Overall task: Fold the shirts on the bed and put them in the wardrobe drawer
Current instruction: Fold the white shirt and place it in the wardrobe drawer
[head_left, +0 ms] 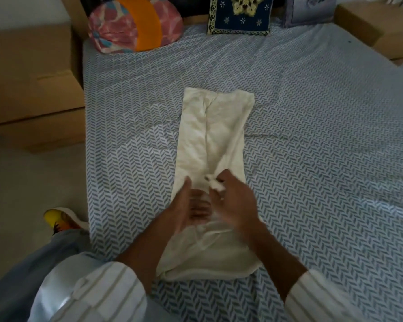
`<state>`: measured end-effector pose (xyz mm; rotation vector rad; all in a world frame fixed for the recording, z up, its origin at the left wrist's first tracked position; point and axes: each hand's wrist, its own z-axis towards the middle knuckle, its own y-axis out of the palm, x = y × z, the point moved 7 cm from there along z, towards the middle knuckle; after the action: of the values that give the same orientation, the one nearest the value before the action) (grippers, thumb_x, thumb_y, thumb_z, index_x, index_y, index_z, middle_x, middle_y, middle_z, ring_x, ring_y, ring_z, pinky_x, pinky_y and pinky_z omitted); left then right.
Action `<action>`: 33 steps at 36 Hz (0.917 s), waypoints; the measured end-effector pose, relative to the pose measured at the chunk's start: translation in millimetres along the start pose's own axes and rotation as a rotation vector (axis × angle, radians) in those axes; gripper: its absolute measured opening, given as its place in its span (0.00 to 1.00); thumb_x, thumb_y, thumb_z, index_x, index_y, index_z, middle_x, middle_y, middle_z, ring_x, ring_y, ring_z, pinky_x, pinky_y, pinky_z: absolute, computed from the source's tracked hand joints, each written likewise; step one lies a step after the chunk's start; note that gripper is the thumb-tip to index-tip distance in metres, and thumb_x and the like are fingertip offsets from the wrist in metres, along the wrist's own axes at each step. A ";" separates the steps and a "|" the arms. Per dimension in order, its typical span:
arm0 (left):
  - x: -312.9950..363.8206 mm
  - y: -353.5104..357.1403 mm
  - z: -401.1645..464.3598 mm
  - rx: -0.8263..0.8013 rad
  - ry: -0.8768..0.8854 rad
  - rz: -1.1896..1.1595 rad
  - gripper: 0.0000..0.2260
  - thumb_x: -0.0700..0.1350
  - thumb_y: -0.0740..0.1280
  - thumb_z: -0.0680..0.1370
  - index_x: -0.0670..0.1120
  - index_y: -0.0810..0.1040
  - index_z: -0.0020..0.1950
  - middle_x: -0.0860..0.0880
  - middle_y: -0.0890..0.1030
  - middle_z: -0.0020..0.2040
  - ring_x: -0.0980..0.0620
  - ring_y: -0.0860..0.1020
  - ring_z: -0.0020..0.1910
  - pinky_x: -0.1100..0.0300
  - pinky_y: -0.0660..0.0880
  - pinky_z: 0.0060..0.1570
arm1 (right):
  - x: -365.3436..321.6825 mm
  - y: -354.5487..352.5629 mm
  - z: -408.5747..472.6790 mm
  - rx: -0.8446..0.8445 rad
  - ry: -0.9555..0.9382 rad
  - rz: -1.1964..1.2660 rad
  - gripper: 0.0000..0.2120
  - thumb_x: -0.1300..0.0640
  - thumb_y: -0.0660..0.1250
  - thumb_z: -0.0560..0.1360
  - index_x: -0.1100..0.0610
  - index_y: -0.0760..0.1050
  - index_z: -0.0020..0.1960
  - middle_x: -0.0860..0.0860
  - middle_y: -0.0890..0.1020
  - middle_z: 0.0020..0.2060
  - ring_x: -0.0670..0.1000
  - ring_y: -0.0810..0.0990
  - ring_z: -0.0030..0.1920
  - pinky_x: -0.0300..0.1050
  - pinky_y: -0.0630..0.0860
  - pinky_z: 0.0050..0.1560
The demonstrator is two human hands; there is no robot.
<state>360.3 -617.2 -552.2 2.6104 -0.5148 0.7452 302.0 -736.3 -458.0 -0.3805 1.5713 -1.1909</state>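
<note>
A cream shirt (209, 135) lies on the bed (312, 135), folded lengthwise into a long narrow strip that runs away from me. My left hand (191, 205) lies palm up on the near part of the shirt with its fingers straight. My right hand (233, 196) pinches a bunched bit of the shirt's cloth just above it, and a fold of cloth runs up from that pinch toward the far right corner. The shirt's near end bulges below my wrists. No wardrobe or drawer is in view.
The bed has a blue and white patterned sheet. A pink and orange pillow (135, 24), a dark blue cushion (240, 15) and a grey cushion (310, 10) line the head end. Cardboard boxes (33, 89) stand left of the bed, another box (379, 26) at the far right.
</note>
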 end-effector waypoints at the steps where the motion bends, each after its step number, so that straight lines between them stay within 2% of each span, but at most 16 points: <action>1: 3.1 -6.6 -1.4 -0.003 -0.011 -0.049 0.35 0.72 0.52 0.78 0.43 0.81 0.56 0.41 0.86 0.44 0.41 0.84 0.43 0.48 0.80 0.43 | -10.9 13.3 -5.6 -0.052 -0.073 -0.038 0.14 0.44 0.59 0.74 0.50 0.71 0.55 0.49 0.81 0.45 0.56 0.82 0.45 0.50 0.77 0.40; 4: 4.4 -16.6 -2.5 -0.037 -0.016 0.034 0.30 0.69 0.57 0.79 0.44 0.84 0.49 0.43 0.85 0.43 0.45 0.83 0.42 0.53 0.78 0.44 | -19.2 52.9 -20.4 -0.246 -0.208 -0.128 0.18 0.44 0.60 0.76 0.50 0.68 0.62 0.48 0.80 0.53 0.54 0.80 0.51 0.50 0.76 0.42; 6: 2.3 -22.1 0.1 0.014 0.013 0.070 0.18 0.56 0.63 0.82 0.43 0.82 0.45 0.44 0.83 0.39 0.48 0.82 0.38 0.57 0.78 0.41 | -14.1 69.4 -29.2 -0.359 -0.253 -0.095 0.23 0.44 0.66 0.74 0.51 0.68 0.66 0.49 0.79 0.58 0.55 0.79 0.54 0.51 0.76 0.48; 8: 1.9 -32.3 4.4 0.116 0.079 0.184 0.09 0.46 0.69 0.80 0.41 0.81 0.47 0.44 0.84 0.39 0.47 0.83 0.38 0.54 0.82 0.42 | -4.5 71.3 -37.2 -0.331 -0.284 -0.137 0.27 0.41 0.67 0.71 0.50 0.69 0.66 0.47 0.77 0.60 0.54 0.77 0.57 0.52 0.75 0.53; 10: 0.9 -40.5 6.4 0.182 0.108 0.264 0.05 0.41 0.72 0.77 0.40 0.81 0.50 0.42 0.85 0.43 0.43 0.84 0.43 0.49 0.83 0.45 | 9.4 64.5 -46.3 -0.270 -0.268 -0.187 0.30 0.36 0.65 0.69 0.50 0.69 0.67 0.46 0.74 0.62 0.52 0.74 0.60 0.53 0.72 0.55; 11: -0.3 -44.1 6.3 0.203 0.097 0.281 0.07 0.39 0.72 0.76 0.40 0.80 0.53 0.40 0.85 0.46 0.42 0.84 0.44 0.46 0.84 0.45 | 19.8 61.0 -50.4 -0.252 -0.237 -0.208 0.32 0.35 0.66 0.69 0.50 0.68 0.68 0.48 0.73 0.64 0.53 0.73 0.61 0.54 0.71 0.56; 13: -1.0 -45.2 4.9 0.222 0.057 0.362 0.13 0.38 0.72 0.74 0.43 0.77 0.58 0.40 0.82 0.52 0.42 0.84 0.46 0.47 0.84 0.39 | 42.3 54.1 -58.3 -0.257 -0.165 -0.300 0.35 0.41 0.68 0.66 0.50 0.66 0.71 0.50 0.73 0.66 0.55 0.74 0.63 0.57 0.72 0.57; 14: 1.8 -44.0 3.1 0.235 0.054 0.450 0.15 0.40 0.72 0.73 0.44 0.76 0.58 0.41 0.81 0.52 0.43 0.83 0.46 0.49 0.84 0.38 | 52.9 52.4 -62.2 -0.294 -0.137 -0.352 0.36 0.46 0.68 0.65 0.49 0.65 0.71 0.50 0.73 0.65 0.56 0.75 0.62 0.57 0.72 0.57; 16: 14.6 -41.4 -1.0 0.301 0.085 0.752 0.17 0.47 0.71 0.68 0.48 0.76 0.55 0.44 0.81 0.52 0.44 0.82 0.48 0.48 0.84 0.42 | 67.5 51.1 -69.1 -0.438 -0.097 -0.364 0.35 0.51 0.67 0.65 0.47 0.63 0.72 0.49 0.71 0.64 0.56 0.74 0.63 0.55 0.73 0.57; 19: 47.6 -32.3 -4.3 0.506 0.254 1.189 0.22 0.54 0.69 0.68 0.49 0.73 0.60 0.46 0.79 0.55 0.42 0.78 0.56 0.54 0.76 0.51 | 75.1 47.6 -70.7 -0.589 -0.121 -0.336 0.31 0.42 0.64 0.66 0.42 0.65 0.70 0.44 0.73 0.60 0.52 0.74 0.61 0.50 0.74 0.56; 21: 67.5 -18.9 2.2 0.517 0.456 1.182 0.21 0.54 0.68 0.72 0.48 0.74 0.63 0.47 0.79 0.58 0.45 0.78 0.58 0.54 0.75 0.53 | 73.4 38.9 -57.1 -0.566 -0.095 -0.231 0.30 0.33 0.60 0.65 0.42 0.72 0.64 0.42 0.76 0.53 0.49 0.77 0.54 0.48 0.75 0.54; 23: 80.1 -6.7 16.1 0.443 0.543 1.097 0.18 0.52 0.69 0.74 0.47 0.76 0.62 0.49 0.80 0.57 0.48 0.78 0.57 0.56 0.74 0.56 | 73.3 26.6 -26.6 -0.470 0.018 -0.007 0.26 0.33 0.63 0.68 0.47 0.77 0.60 0.43 0.79 0.49 0.48 0.79 0.50 0.48 0.77 0.54; 25: 84.6 -1.4 33.2 0.362 0.506 0.997 0.16 0.52 0.71 0.75 0.48 0.78 0.59 0.51 0.82 0.53 0.50 0.80 0.53 0.59 0.74 0.53 | 71.6 18.6 16.3 -0.382 0.137 0.127 0.21 0.39 0.65 0.73 0.52 0.80 0.57 0.48 0.83 0.49 0.49 0.81 0.49 0.46 0.77 0.54; 27: 86.2 -2.1 49.6 0.309 0.436 0.895 0.15 0.53 0.74 0.73 0.49 0.79 0.56 0.51 0.83 0.48 0.50 0.81 0.50 0.60 0.76 0.48 | 76.1 15.8 69.0 -0.258 0.227 0.189 0.14 0.43 0.67 0.75 0.53 0.82 0.49 0.48 0.84 0.43 0.48 0.81 0.45 0.45 0.75 0.51; 30: 88.5 -6.4 66.1 0.270 0.377 0.804 0.14 0.54 0.77 0.70 0.49 0.80 0.49 0.51 0.83 0.45 0.50 0.82 0.47 0.57 0.79 0.49 | 110.0 37.4 148.8 -0.183 0.444 0.415 0.12 0.49 0.71 0.71 0.53 0.76 0.32 0.51 0.79 0.31 0.53 0.78 0.35 0.44 0.72 0.36; 33: 87.6 -4.5 75.6 0.221 0.341 0.822 0.15 0.54 0.79 0.68 0.46 0.77 0.37 0.49 0.82 0.37 0.49 0.82 0.38 0.56 0.77 0.42 | 140.0 54.0 210.6 -0.091 0.659 0.650 0.11 0.56 0.73 0.71 0.56 0.73 0.34 0.56 0.76 0.33 0.54 0.74 0.32 0.42 0.67 0.26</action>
<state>463.6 -668.1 -564.0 2.3196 -1.4908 1.5266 450.5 -919.8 -563.5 0.4998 2.0871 -0.7541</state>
